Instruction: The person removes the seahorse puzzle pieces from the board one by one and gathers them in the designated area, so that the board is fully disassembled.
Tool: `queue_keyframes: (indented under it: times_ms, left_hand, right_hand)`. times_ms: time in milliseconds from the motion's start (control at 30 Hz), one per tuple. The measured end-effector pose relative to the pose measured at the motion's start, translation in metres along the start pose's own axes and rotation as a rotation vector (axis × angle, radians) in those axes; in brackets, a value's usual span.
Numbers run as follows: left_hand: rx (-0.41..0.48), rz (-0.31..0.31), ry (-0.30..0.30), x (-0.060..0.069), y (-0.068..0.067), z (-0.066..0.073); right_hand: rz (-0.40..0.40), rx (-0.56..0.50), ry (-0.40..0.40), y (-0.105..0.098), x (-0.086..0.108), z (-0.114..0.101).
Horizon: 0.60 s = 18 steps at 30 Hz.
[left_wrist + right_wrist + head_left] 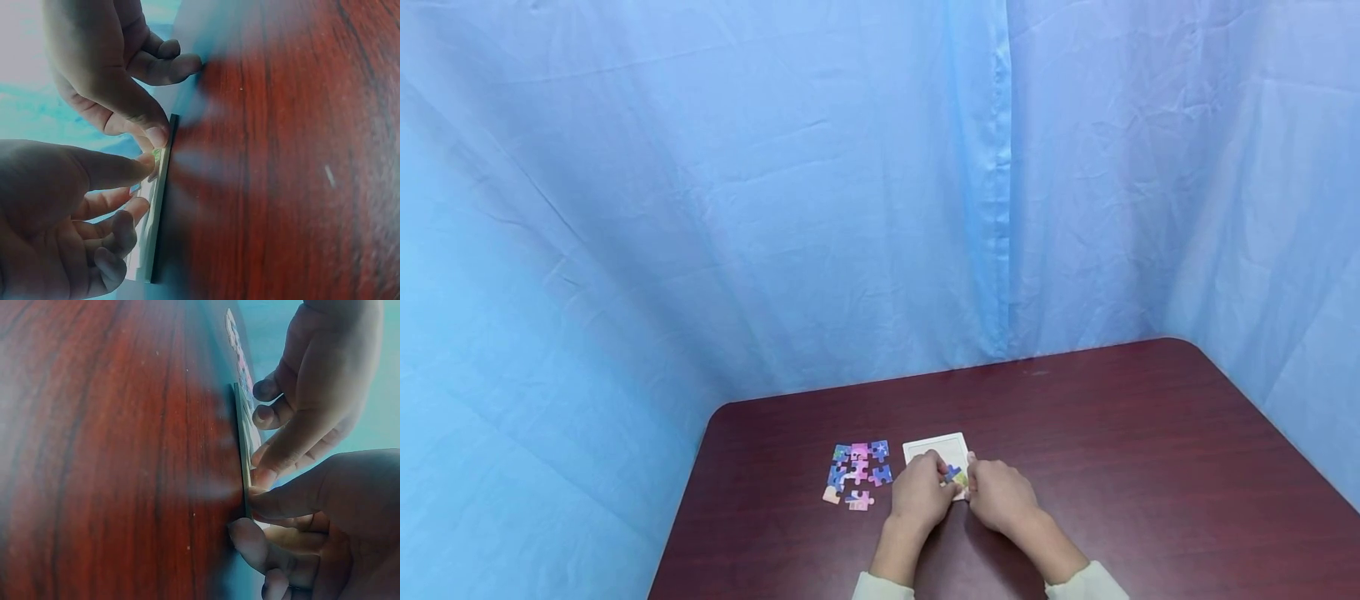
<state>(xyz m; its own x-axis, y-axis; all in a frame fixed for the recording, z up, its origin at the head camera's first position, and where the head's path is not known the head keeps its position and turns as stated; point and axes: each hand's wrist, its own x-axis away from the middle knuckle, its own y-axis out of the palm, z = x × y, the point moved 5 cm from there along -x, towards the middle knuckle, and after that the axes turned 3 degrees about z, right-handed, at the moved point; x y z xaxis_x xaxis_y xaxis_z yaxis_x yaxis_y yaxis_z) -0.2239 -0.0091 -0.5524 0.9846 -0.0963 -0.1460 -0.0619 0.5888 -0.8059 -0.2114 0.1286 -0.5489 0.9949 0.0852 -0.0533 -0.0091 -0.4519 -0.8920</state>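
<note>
A white puzzle tray (934, 445) lies on the table, with blue and yellow-green puzzle pieces (960, 480) at its near right corner. Over its near part my left hand (921, 490) has curled fingers, thumb and fingertips pinching at a piece there, which they largely cover. In the left wrist view, a bit of green (157, 152) shows by the left thumb tip. My right hand (1003, 496) grips the tray's right edge near that corner. From the right wrist, the right thumb (284, 499) lies at the tray rim (242, 440), with a finger below it.
Left of the tray, several loose pink and blue puzzle pieces (859, 472) lie face up in a rough cluster, one cream piece (831, 494) among them. The dark red wooden table (1112, 417) has rounded corners. Blue curtains (850, 208) hang around it.
</note>
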Motion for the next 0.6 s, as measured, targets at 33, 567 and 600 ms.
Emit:
queue_keyframes:
  times_ms: [33,567,600]
  left_hand:
    - [0.006,0.003,-0.003,0.0,0.0,0.0]
    - [0.106,0.061,-0.05,-0.003,-0.012,-0.013]
    - [0.115,0.068,-0.05,-0.003,-0.014,-0.014]
  right_hand:
    - [-0.002,0.0,0.0,0.0,0.0,0.0]
    - [0.003,0.006,-0.002,0.002,0.0,0.002]
    - [0.004,0.007,-0.002,0.002,0.0,0.002]
